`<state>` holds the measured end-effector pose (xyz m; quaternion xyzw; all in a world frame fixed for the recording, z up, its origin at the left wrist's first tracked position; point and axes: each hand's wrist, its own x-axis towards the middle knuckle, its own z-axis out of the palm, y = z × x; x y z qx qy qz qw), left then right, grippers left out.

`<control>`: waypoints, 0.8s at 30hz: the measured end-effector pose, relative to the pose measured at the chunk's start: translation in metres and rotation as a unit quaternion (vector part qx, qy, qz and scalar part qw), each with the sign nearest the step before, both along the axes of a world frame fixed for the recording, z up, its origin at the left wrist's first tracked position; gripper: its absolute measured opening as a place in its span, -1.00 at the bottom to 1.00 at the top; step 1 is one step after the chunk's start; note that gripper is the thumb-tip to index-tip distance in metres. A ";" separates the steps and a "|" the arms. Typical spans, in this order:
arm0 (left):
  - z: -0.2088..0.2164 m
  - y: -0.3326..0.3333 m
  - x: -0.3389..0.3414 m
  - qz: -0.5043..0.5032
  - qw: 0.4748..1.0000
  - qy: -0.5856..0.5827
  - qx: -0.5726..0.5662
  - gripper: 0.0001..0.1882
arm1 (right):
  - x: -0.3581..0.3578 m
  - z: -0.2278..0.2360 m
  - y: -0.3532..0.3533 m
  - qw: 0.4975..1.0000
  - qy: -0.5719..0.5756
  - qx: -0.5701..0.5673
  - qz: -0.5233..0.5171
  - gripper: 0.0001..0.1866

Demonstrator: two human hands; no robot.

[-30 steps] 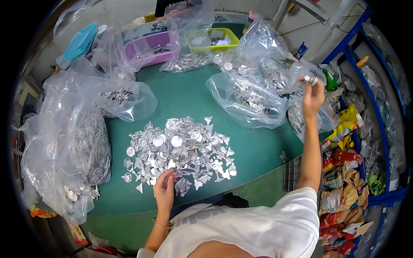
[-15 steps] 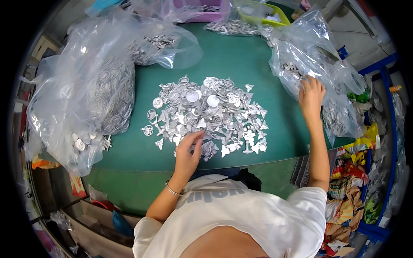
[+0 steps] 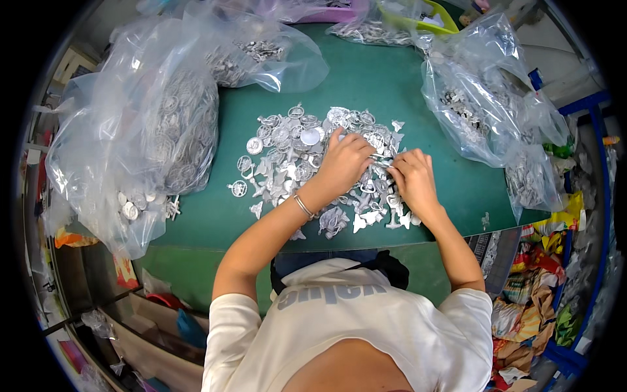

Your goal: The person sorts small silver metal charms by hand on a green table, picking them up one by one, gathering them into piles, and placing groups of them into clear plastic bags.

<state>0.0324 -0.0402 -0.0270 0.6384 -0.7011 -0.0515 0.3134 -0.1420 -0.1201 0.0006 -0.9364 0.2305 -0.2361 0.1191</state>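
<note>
A heap of small silver-grey metal charms [image 3: 281,138] is spread over the green tabletop in front of me, some round like medals, others cut in winged or figure shapes. My left hand [image 3: 348,159] reaches across the heap's middle, fingers curled and closed, their tips hidden against the pieces. Close beside it, at the heap's right side, my right hand [image 3: 415,178] is closed in a pinch. A thin metal charm [image 3: 382,163] shows at its fingertips, between the two hands. What sits inside the left fingers cannot be made out.
Large clear plastic bags [image 3: 179,140] of metal pieces crowd the left; another clear bag [image 3: 467,117] lies at the right. A purple bin [image 3: 326,13] and a lime-green bin [image 3: 447,25] stand at the back. A blue rack [image 3: 597,189] and crumpled packaging [image 3: 522,313] are at right.
My right hand has come from the right-hand bag to the heap and now pinches a charm. My left hand has moved forward and right over the heap. The view has shifted slightly.
</note>
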 end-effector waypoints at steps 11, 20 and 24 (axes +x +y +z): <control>0.007 0.000 -0.001 -0.020 0.998 -0.009 -0.051 -0.84 | -0.032 0.002 -0.012 0.807 -0.129 0.575 -0.043 -0.84; 0.001 -0.019 0.016 0.046 0.971 0.208 -0.107 -0.94 | -0.020 -0.002 -0.009 0.901 -0.071 0.427 -0.025 -0.69; 0.005 -0.012 0.017 0.042 0.981 0.145 -0.124 -0.91 | -0.013 0.001 -0.001 0.975 0.111 0.179 0.068 -0.63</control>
